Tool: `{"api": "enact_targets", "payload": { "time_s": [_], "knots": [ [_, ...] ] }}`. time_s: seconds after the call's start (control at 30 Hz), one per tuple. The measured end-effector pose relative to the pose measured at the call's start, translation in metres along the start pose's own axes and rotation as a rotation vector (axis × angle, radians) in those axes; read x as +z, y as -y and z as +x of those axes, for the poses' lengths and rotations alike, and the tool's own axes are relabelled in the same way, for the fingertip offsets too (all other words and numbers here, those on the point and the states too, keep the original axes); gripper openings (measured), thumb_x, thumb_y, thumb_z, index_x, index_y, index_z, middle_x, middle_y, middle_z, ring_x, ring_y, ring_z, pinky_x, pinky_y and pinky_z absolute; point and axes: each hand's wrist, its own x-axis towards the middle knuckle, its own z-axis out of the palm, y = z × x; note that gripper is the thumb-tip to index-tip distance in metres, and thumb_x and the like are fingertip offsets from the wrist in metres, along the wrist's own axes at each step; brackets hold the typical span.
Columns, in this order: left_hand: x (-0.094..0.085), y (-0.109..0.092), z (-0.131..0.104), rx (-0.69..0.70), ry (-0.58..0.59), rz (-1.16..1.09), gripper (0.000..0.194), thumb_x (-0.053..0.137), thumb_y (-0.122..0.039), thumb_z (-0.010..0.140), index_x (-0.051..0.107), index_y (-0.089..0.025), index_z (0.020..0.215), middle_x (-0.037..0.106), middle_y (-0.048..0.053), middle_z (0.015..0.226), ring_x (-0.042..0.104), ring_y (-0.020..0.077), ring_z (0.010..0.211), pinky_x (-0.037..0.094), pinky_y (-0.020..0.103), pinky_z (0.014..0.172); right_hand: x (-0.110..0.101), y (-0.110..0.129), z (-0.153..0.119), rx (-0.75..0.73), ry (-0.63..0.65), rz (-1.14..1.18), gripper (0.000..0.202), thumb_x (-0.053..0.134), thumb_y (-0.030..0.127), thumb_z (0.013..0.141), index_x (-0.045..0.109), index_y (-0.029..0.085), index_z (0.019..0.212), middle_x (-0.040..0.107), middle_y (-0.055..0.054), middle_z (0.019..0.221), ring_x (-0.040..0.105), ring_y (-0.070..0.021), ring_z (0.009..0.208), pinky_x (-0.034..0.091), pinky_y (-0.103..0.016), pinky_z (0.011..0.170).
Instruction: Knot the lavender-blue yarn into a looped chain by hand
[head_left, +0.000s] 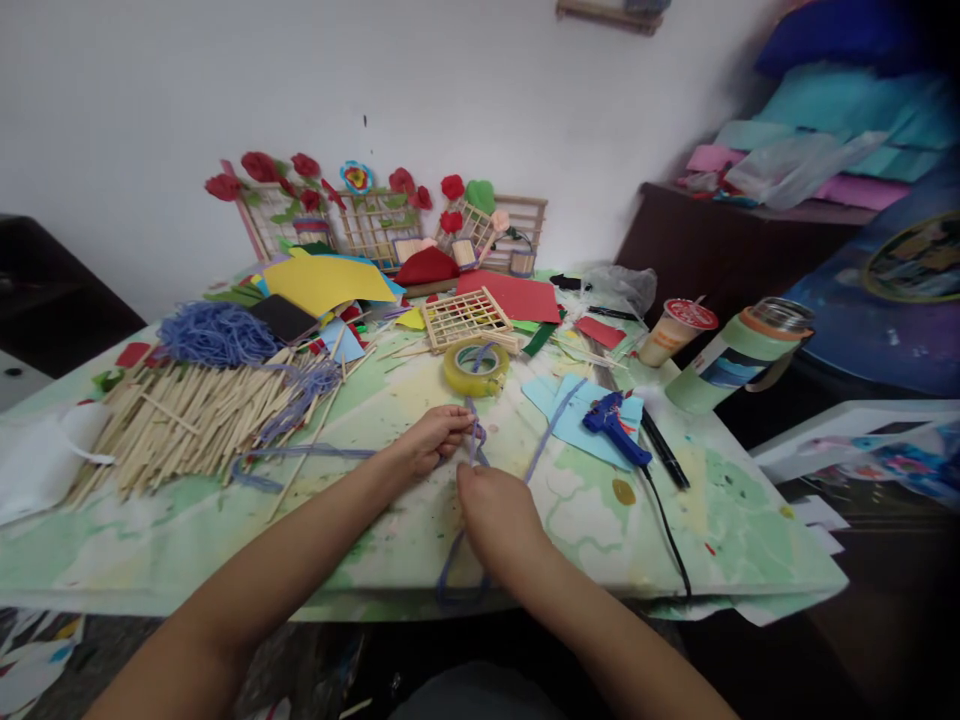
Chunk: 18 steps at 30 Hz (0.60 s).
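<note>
My left hand (437,440) pinches a strand of purple yarn (471,408) near the table's middle. Just below and to the right, my right hand (499,515) is closed on the same yarn, its fingertips partly hidden. Past my hands lies a roll of yellowish clear tape (455,370), with yarn running through its hole. Loose yarn trails left across the table, right over a blue paper sheet (547,400), and in a loop beneath my right hand. A blue glue gun (619,428) rests on that blue paper.
Thin wooden sticks (187,420) and a purple yarn heap (217,335) cover the left. A small stick lattice (469,318) lies behind the tape. Paper flowers (259,167) stand by the wall. A bottle (720,370), a cup (671,335) and a black marker (665,450) are right.
</note>
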Motion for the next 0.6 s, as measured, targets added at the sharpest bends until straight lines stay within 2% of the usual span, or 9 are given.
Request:
{"api": "enact_targets", "payload": {
  "time_s": [0.13, 0.2, 0.23, 0.3, 0.37, 0.4, 0.43, 0.5, 0.6],
  "knots": [
    [-0.002, 0.000, 0.000, 0.002, 0.012, 0.022, 0.018, 0.064, -0.022, 0.068, 0.050, -0.012, 0.073, 0.057, 0.001, 0.067, 0.020, -0.0023, 0.034, 0.005, 0.016, 0.034, -0.001, 0.003, -0.004, -0.145, 0.117, 0.041, 0.022, 0.041, 0.010, 0.079, 0.056, 0.011, 0.094, 0.065, -0.013, 0.083, 0.062, -0.0232, 0.078, 0.044, -0.030, 0.064],
    [-0.002, 0.001, 0.000, 0.023, 0.005, 0.030, 0.019, 0.066, -0.019, 0.065, 0.049, -0.013, 0.073, 0.055, -0.001, 0.062, 0.021, -0.0017, 0.035, 0.007, 0.016, 0.034, -0.004, -0.004, -0.001, -0.177, 0.090, 0.123, 0.020, 0.043, 0.017, 0.081, 0.055, 0.012, 0.096, 0.065, -0.012, 0.081, 0.061, -0.0229, 0.075, 0.043, -0.031, 0.064],
    [-0.002, 0.001, -0.001, 0.033, 0.000, 0.032, 0.020, 0.066, -0.017, 0.064, 0.048, -0.014, 0.073, 0.053, -0.003, 0.059, 0.022, -0.0013, 0.035, 0.009, 0.016, 0.034, -0.007, -0.010, 0.003, -0.160, 0.029, 0.180, 0.022, 0.041, 0.022, 0.083, 0.055, 0.013, 0.097, 0.065, -0.012, 0.082, 0.061, -0.0227, 0.075, 0.043, -0.032, 0.065],
    [-0.002, 0.001, -0.002, 0.046, -0.006, 0.032, 0.021, 0.066, -0.016, 0.062, 0.048, -0.014, 0.073, 0.046, -0.007, 0.052, 0.023, -0.0003, 0.034, 0.010, 0.016, 0.035, -0.012, -0.023, 0.018, -0.076, -0.170, 0.319, 0.025, 0.036, 0.027, 0.087, 0.054, 0.016, 0.099, 0.063, -0.012, 0.088, 0.058, -0.0217, 0.083, 0.041, -0.033, 0.072],
    [0.000, 0.000, -0.002, 0.043, -0.007, 0.030, 0.022, 0.066, -0.017, 0.062, 0.048, -0.015, 0.074, 0.040, -0.009, 0.047, 0.023, 0.0003, 0.034, 0.009, 0.016, 0.035, -0.014, -0.039, 0.039, 0.013, -0.360, 0.493, 0.024, 0.039, 0.024, 0.084, 0.052, 0.016, 0.101, 0.060, -0.011, 0.098, 0.054, -0.0200, 0.093, 0.039, -0.033, 0.080],
    [0.000, -0.001, -0.003, 0.037, -0.008, 0.032, 0.022, 0.066, -0.018, 0.062, 0.048, -0.015, 0.074, 0.038, -0.009, 0.046, 0.022, 0.0004, 0.033, 0.009, 0.017, 0.034, -0.013, -0.046, 0.050, 0.050, -0.376, 0.603, 0.024, 0.042, 0.022, 0.081, 0.051, 0.016, 0.103, 0.058, -0.010, 0.101, 0.053, -0.0187, 0.093, 0.040, -0.032, 0.080],
    [0.001, -0.001, -0.003, 0.032, -0.012, 0.039, 0.023, 0.067, -0.018, 0.061, 0.048, -0.015, 0.074, 0.038, -0.010, 0.046, 0.021, 0.0003, 0.033, 0.008, 0.017, 0.034, -0.010, -0.051, 0.060, 0.084, -0.324, 0.726, 0.026, 0.047, 0.020, 0.077, 0.050, 0.015, 0.102, 0.057, -0.009, 0.100, 0.054, -0.0176, 0.090, 0.041, -0.030, 0.077],
    [0.002, -0.002, -0.004, 0.021, -0.024, 0.060, 0.024, 0.067, -0.019, 0.061, 0.048, -0.016, 0.075, 0.038, -0.010, 0.045, 0.021, 0.0002, 0.031, 0.008, 0.017, 0.033, -0.004, -0.059, 0.076, 0.165, -0.130, 1.001, 0.032, 0.051, 0.018, 0.071, 0.047, 0.015, 0.102, 0.056, -0.007, 0.096, 0.056, -0.0154, 0.079, 0.044, -0.028, 0.068],
    [0.001, -0.002, -0.003, 0.024, -0.044, 0.101, 0.028, 0.066, -0.019, 0.061, 0.049, -0.017, 0.083, 0.043, -0.009, 0.045, 0.027, 0.0013, 0.030, 0.010, 0.017, 0.032, 0.006, -0.059, 0.084, 0.239, 0.114, 1.356, 0.035, 0.054, 0.018, 0.065, 0.045, 0.015, 0.099, 0.056, -0.004, 0.087, 0.055, -0.0135, 0.067, 0.044, -0.025, 0.054]
  ]
}}
